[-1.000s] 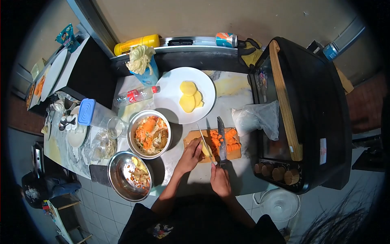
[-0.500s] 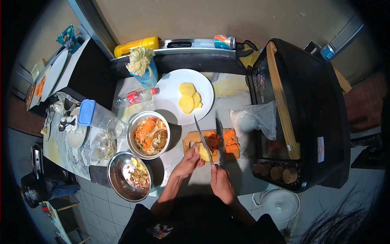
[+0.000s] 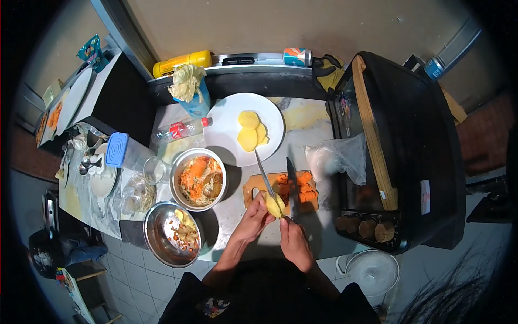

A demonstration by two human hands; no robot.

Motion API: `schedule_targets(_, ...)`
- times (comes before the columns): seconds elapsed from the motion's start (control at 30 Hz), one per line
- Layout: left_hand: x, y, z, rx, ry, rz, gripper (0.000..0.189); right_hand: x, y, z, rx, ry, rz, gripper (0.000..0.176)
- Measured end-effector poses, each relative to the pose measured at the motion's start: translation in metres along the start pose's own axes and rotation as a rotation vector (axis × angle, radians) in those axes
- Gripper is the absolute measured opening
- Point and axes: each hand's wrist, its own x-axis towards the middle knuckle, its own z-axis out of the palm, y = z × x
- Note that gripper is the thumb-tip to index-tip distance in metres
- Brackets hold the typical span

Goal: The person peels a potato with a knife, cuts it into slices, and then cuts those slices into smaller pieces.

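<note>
Knife (image 3: 263, 171) Meets Potato (image 3: 275, 205) at the Bench (image 3: 302, 121)

A person's left hand (image 3: 252, 221) has its grip clamped on the yellow potato — over the near edge of the board (image 3: 249, 188) — while the right hand (image 3: 294, 242) is wrapped round the knife's handle, blade against the potato and tip toward the plate (image 3: 221, 127). How deep the edge bites cannot be told. A second knife (image 3: 292, 178) lies on the board beside chopped carrot (image 3: 307, 193). Slices (image 3: 248, 139) overlap on the plate — to its near left, a white bowl (image 3: 173, 187) of shredded vegetables stands just beside a steel bowl (image 3: 162, 245) of scraps.
</note>
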Motion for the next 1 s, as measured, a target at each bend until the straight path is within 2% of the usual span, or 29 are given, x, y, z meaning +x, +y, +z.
schedule_targets(0.1,0.000,0.001,-0.001,-0.008,-0.013,-0.049,0.030,-0.002,0.002,-0.001,-0.087,-0.018,-0.034,0.030)
schedule_targets(0.2,-0.001,0.001,0.004,-0.033,0.094,-0.047,0.031,-0.003,0.001,-0.002,-0.100,-0.041,0.002,0.030)
schedule_targets(0.4,0.004,-0.004,-0.005,0.291,0.108,-0.038,0.040,0.000,0.019,0.014,-0.089,-0.027,0.079,0.028)
schedule_targets(0.47,0.008,-0.020,-0.024,0.471,0.249,-0.068,0.042,0.002,0.032,0.024,-0.091,-0.022,0.087,0.026)
schedule_targets(0.5,0.008,-0.022,-0.028,0.472,0.255,-0.069,0.042,0.002,0.038,0.029,-0.095,-0.019,0.096,0.025)
schedule_targets(0.57,0.008,-0.023,-0.033,0.669,0.236,0.030,0.044,0.004,0.048,0.038,-0.103,0.008,0.069,0.023)
schedule_targets(0.7,0.009,-0.015,-0.035,0.716,0.239,-0.020,0.042,0.010,0.062,0.047,-0.132,0.085,0.000,0.022)
schedule_targets(0.77,0.013,-0.018,-0.043,1.111,0.166,0.327,0.038,0.011,0.062,0.047,-0.115,0.082,0.017,0.021)
schedule_targets(0.8,0.012,-0.013,-0.036,1.110,0.166,0.323,0.038,0.012,0.061,0.047,-0.098,0.078,0.032,0.021)
schedule_targets(0.87,0.010,0.001,-0.015,1.069,0.302,0.354,0.029,0.013,0.062,0.047,-0.109,0.061,0.030,0.020)
schedule_targets(0.9,0.011,0.001,-0.015,1.069,0.300,0.350,0.029,0.012,0.062,0.047,-0.119,0.045,0.025,0.020)
schedule_targets(0.97,0.014,0.000,-0.015,1.076,0.461,0.433,0.019,0.012,0.065,0.050,-0.114,0.044,0.034,0.019)
schedule_targets(1.0,0.016,0.003,-0.014,1.077,0.462,0.430,0.019,0.012,0.066,0.051,-0.110,0.041,0.037,0.019)
